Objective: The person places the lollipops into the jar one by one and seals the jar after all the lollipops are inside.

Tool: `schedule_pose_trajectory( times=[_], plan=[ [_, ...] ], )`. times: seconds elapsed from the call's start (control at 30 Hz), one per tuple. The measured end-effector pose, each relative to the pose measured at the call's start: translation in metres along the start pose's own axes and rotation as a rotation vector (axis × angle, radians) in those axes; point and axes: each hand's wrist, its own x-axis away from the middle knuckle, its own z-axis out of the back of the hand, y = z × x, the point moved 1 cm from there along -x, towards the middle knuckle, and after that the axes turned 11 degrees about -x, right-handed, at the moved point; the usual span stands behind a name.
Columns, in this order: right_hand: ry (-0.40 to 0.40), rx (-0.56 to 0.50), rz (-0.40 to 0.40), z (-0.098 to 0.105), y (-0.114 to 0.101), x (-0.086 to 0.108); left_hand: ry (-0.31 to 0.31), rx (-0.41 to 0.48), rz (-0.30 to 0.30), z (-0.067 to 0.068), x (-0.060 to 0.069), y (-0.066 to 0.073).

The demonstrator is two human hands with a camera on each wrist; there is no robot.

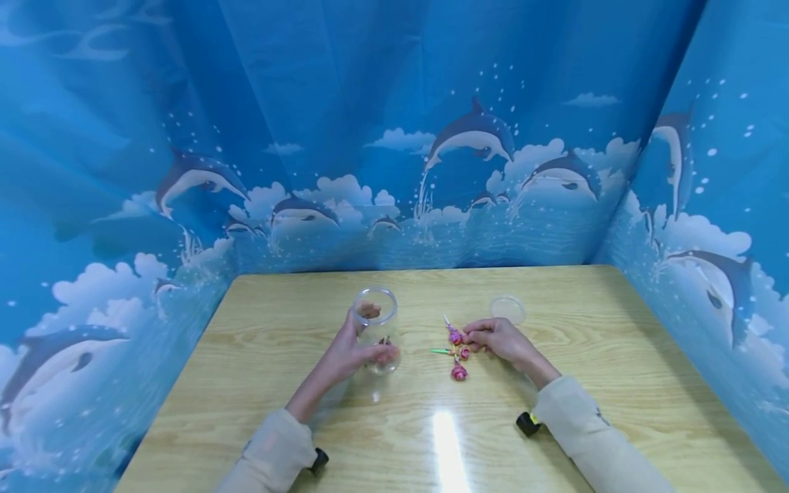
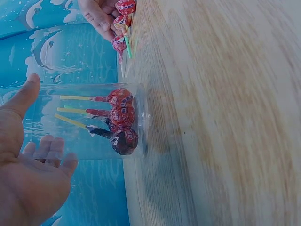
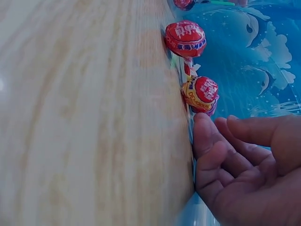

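Observation:
A clear jar (image 1: 385,333) stands upright on the table, with my left hand (image 1: 351,349) round its side. In the left wrist view, the thumb and fingers of that hand (image 2: 35,165) lie at the wall of the jar (image 2: 94,153), and wrapped lollipops (image 2: 123,113) rest at its bottom. Right of the jar, several loose lollipops (image 1: 459,372) lie close together. My right hand (image 1: 499,339) is beside them, fingers loosely bent; in the right wrist view its fingertips (image 3: 202,117) touch or nearly touch a yellow-and-red lollipop (image 3: 201,94), with nothing held between thumb and fingers.
A round clear lid (image 1: 507,309) lies flat behind my right hand. The wooden table (image 1: 246,383) meets a blue curtain (image 1: 345,137) with dolphins along its back edge, and more curtain hangs at both sides.

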Motion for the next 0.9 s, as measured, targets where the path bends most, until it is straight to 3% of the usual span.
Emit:
schedule_pose_trajectory(
  times=[0.37, 0.6, 0.9],
  plan=[
    [-0.077, 0.279, 0.125, 0.001, -0.012, -0.027, 0.001, 0.013, -0.012, -0.001, 0.001, -0.001],
    [-0.134, 0.346, 0.152, -0.005, -0.018, -0.047, -0.003, 0.016, -0.011, -0.001, 0.001, 0.001],
    [-0.077, 0.449, 0.134, -0.004, -0.020, -0.053, -0.007, 0.005, -0.008, 0.000, 0.001, 0.001]
  ],
)
